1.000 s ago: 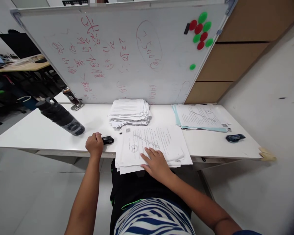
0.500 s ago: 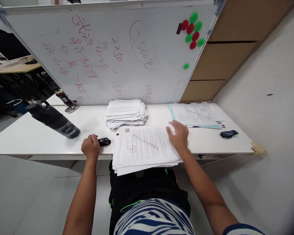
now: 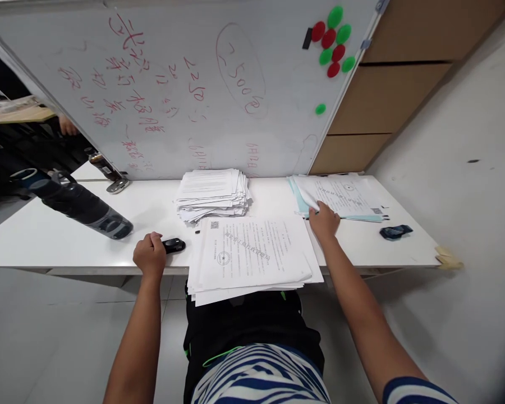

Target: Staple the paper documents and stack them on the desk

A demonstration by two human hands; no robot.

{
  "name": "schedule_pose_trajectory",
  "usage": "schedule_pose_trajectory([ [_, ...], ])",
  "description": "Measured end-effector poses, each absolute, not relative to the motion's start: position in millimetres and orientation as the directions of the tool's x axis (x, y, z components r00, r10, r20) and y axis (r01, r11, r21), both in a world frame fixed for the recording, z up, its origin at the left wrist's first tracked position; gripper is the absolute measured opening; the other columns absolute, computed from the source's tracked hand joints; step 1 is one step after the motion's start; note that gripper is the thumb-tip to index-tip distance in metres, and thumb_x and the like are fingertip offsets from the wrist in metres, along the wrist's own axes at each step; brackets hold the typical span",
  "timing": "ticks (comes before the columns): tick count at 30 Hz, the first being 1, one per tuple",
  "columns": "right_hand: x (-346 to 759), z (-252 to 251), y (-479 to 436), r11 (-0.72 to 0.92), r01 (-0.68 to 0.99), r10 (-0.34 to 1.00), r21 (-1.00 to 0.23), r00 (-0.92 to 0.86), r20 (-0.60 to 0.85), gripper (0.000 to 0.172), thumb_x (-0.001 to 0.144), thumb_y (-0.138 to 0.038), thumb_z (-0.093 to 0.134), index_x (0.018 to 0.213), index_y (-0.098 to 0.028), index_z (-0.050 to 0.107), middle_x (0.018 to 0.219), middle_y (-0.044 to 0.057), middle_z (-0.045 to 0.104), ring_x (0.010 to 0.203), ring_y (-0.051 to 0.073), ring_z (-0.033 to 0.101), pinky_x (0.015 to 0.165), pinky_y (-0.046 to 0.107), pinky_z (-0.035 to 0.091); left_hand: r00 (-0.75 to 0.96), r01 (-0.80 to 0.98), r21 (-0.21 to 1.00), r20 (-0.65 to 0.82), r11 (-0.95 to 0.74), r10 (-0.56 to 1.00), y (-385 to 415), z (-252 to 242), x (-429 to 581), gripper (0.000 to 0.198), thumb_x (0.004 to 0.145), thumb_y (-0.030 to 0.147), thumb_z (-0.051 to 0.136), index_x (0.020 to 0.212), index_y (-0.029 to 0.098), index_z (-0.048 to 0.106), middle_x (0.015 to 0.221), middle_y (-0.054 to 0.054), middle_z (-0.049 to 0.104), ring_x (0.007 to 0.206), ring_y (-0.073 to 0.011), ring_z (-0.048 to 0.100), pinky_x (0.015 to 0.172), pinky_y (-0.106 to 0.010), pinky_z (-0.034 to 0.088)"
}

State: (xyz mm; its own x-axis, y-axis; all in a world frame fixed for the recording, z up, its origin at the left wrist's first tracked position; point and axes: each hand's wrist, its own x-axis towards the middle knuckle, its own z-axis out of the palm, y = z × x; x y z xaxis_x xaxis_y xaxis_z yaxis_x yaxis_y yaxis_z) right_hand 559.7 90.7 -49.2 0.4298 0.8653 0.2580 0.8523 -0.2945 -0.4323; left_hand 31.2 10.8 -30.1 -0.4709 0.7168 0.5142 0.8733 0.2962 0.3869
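Observation:
My left hand (image 3: 150, 254) is closed at the desk's front edge, its fingers around the near end of a small glossy black object (image 3: 174, 245) whose kind I cannot make out. My right hand (image 3: 325, 220) pinches the near left corner of a printed sheet (image 3: 336, 193), which curls up from the light blue sheet (image 3: 301, 203) beneath. Between my hands lies a stack of printed papers (image 3: 252, 252) with a stamp and a square code; it juts over the front edge above my lap.
A thicker, uneven paper stack (image 3: 212, 193) stands behind, against the whiteboard (image 3: 160, 101). A dark bottle (image 3: 88, 207) stands at left, near a silver-grey object (image 3: 118, 186). A dark packet (image 3: 395, 232) lies at right. Cardboard boxes (image 3: 395, 95) flank the board. Another person's hand (image 3: 68, 125) shows far left.
My right hand has moved from above the middle stack to the right-hand papers and taken a sheet's corner, lifting it. My left hand stays at the black object. The view has shifted slightly.

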Motion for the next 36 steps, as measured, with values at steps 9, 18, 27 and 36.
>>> schedule_pose_trajectory([
  [9, 564, -43, 88, -0.353, 0.795, 0.819, -0.493, 0.517, 0.249, 0.053, 0.084, -0.010, 0.042, 0.135, -0.012, 0.055, 0.119, 0.017, 0.071, 0.108, 0.029, 0.064, 0.098, 0.043, 0.037, -0.489, 0.864, 0.388, 0.502, 0.320, 0.713, 11, -28, 33, 0.040, 0.098, 0.033, 0.032, 0.090, 0.021, 0.070, 0.078, -0.008, 0.064, 0.083, -0.0244, 0.057, 0.069, -0.033, 0.033],
  [18, 561, -37, 83, -0.287, 0.833, 0.833, -0.473, 0.461, 0.306, 0.047, 0.086, -0.019, 0.037, 0.121, -0.014, 0.069, 0.119, 0.015, 0.072, 0.111, 0.030, 0.062, 0.098, 0.045, 0.040, -0.497, 0.859, 0.390, 0.484, 0.331, 0.720, 10, -27, 35, 0.042, 0.098, 0.034, 0.031, 0.091, 0.021, 0.070, 0.081, -0.009, 0.066, 0.086, -0.0253, 0.059, 0.070, -0.035, 0.034],
  [27, 566, -48, 89, -0.333, 0.828, 0.856, -0.451, 0.466, 0.223, 0.050, 0.088, -0.041, 0.050, 0.132, -0.020, 0.063, 0.156, 0.014, 0.041, 0.145, 0.036, 0.027, 0.112, 0.056, 0.027, -0.475, 0.874, 0.371, 0.511, 0.315, 0.716, 11, -30, 33, 0.042, 0.099, 0.034, 0.031, 0.091, 0.022, 0.071, 0.080, -0.008, 0.066, 0.085, -0.0247, 0.059, 0.070, -0.034, 0.034],
  [36, 570, -52, 95, -0.401, 0.835, 0.884, -0.376, 0.460, 0.079, 0.068, 0.090, -0.067, 0.045, 0.145, -0.027, 0.050, 0.162, 0.014, 0.029, 0.149, 0.038, 0.017, 0.116, 0.061, 0.013, -0.475, 0.873, 0.373, 0.510, 0.313, 0.717, 10, -31, 32, 0.043, 0.098, 0.034, 0.030, 0.091, 0.021, 0.070, 0.081, -0.009, 0.066, 0.085, -0.0253, 0.058, 0.070, -0.034, 0.034],
])
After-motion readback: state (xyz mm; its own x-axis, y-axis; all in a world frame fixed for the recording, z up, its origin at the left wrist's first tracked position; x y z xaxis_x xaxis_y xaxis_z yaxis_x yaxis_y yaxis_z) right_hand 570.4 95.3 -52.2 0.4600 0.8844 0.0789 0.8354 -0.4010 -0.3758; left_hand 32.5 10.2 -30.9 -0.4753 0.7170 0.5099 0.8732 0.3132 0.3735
